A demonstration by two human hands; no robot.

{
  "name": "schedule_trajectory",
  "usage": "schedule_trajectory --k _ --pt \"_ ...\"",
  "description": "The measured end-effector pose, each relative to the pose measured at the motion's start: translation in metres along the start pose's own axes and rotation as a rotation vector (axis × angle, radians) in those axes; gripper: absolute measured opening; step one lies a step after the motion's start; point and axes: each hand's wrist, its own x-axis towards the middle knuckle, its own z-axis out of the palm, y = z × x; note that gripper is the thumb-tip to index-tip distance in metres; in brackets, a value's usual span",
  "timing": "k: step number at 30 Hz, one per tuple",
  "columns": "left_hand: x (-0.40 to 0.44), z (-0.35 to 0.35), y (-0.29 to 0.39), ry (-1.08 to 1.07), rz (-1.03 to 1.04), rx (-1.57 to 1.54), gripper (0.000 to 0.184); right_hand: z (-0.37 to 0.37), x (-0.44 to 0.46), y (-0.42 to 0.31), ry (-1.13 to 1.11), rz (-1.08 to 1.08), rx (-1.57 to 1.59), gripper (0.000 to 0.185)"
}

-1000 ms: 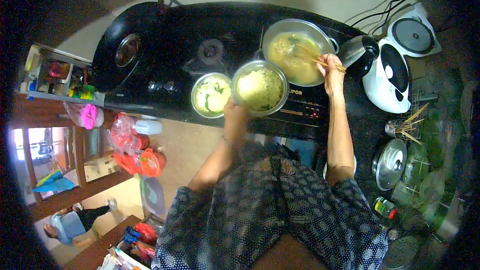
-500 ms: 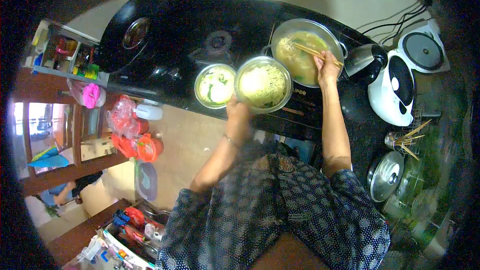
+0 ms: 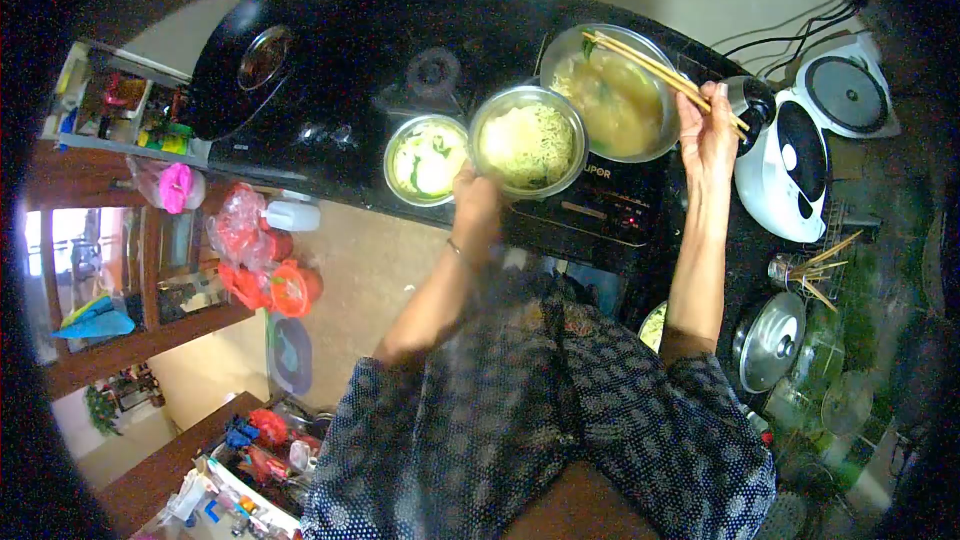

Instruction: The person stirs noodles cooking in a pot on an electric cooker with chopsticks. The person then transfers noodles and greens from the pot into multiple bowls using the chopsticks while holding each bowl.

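My right hand (image 3: 708, 135) grips a pair of chopsticks (image 3: 660, 75), whose tips are over the far left part of a steel pot (image 3: 652, 145) of cloudy broth, with some greens near them. With my left hand (image 3: 476, 205) I hold the near-left rim of a metal bowl (image 3: 527, 145) full of noodles with greens. This bowl is tilted or level beside the pot's left side; which, I cannot tell. Just left of it, a second metal bowl (image 3: 427, 162) contains pale food and greens. My left fingers are partly hidden by the bowls.
A black wok lid (image 3: 240, 60) lies at the left of the black counter. On the right are a kettle (image 3: 752, 105), a white appliance (image 3: 783, 172), a chopstick holder (image 3: 785, 270) and a steel lid (image 3: 770, 342). Red bags (image 3: 240, 230) are at left.
The chopsticks have swung from the pot's middle towards its far left edge, and my right hand has moved right, off the pot. My left hand stays at the noodle bowl.
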Motion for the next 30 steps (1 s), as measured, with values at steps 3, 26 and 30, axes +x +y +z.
schedule_trajectory --k 3,26,30 --pt "-0.003 0.005 0.007 -0.022 0.023 -0.002 0.045 0.011 -0.017 -0.010 -0.057 0.020 0.003 0.021" --pt "-0.002 0.002 0.003 0.000 0.094 -0.072 0.047 -0.065 -0.001 0.012 -0.043 0.207 -0.449 0.020" --pt "-0.008 0.007 0.006 0.018 0.055 -0.027 0.046 -0.065 0.001 0.044 -0.095 0.260 -0.635 0.022"
